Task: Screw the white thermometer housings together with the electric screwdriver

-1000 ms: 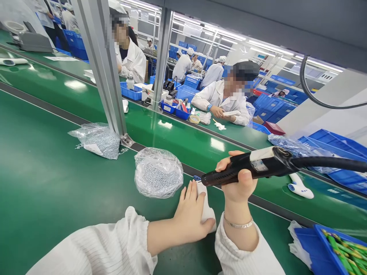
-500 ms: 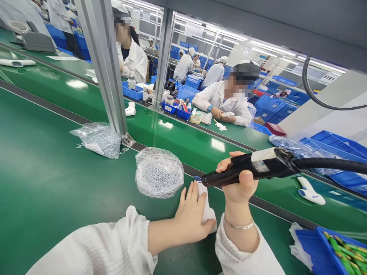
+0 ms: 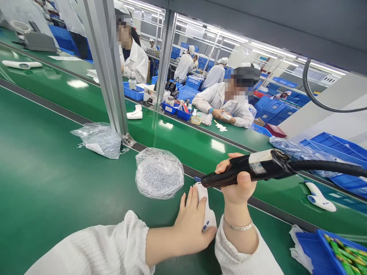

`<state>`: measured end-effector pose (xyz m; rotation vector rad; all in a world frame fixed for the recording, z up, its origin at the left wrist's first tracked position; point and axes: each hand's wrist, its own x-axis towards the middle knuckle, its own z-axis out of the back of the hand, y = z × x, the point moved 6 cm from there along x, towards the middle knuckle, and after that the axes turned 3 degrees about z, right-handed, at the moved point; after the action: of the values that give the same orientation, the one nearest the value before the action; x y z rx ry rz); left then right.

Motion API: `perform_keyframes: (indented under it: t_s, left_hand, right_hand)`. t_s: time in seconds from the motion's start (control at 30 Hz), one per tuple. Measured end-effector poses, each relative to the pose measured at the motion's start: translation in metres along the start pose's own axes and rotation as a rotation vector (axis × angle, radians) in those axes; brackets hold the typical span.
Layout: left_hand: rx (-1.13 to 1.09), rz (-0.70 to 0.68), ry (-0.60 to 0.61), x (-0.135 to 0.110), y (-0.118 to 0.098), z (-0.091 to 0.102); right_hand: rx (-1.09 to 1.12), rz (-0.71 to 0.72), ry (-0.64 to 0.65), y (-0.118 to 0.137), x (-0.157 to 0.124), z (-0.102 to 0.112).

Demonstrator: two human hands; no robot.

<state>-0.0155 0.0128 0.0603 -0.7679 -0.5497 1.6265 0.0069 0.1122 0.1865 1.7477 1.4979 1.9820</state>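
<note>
**Left hand pins a white casing while the right holds a power screwdriver over it**

Head view: The left hand [image 3: 191,219] lies flat, fingers together, over a white casing [image 3: 207,214] on the green worktop [image 3: 51,183], near the middle of the scene. Pressing down this way seems meant to keep the small part from sliding or turning under the tool. The right hand [image 3: 237,185] is clamped around a black power screwdriver [image 3: 243,172], thumb on top, holding it almost level with its tip just above the far end of the casing. A thick black cable [image 3: 327,167] runs off the tool's rear to the right, which probably takes some weight off the wrist.

The casing is white, smooth and rounded, mostly hidden under the palm; a small blue mark shows at its near edge.

Just left of the hands sits a clear bag of small screws [image 3: 159,173], close enough for easy picking. A second bag [image 3: 99,139] lies farther left by a metal post [image 3: 107,68]. A blue tray [image 3: 338,248] stands at the near right. A white thermometer [image 3: 319,198] lies on the belt to the right. Across the line, other people in white coats work.
</note>
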Motion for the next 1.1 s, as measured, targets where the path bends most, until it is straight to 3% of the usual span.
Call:
perform_keyframes:
  t_s: [0.2, 1.1]
  left_hand:
    - [0.046, -0.136, 0.065, -0.015, -0.010, -0.012]
    - [0.173, -0.231, 0.020, -0.011, -0.010, -0.015]
  right_hand:
    - [-0.037, -0.011, 0.007, -0.005, -0.001, -0.001]
    - [0.036, -0.069, 0.084, -0.016, -0.008, -0.007]
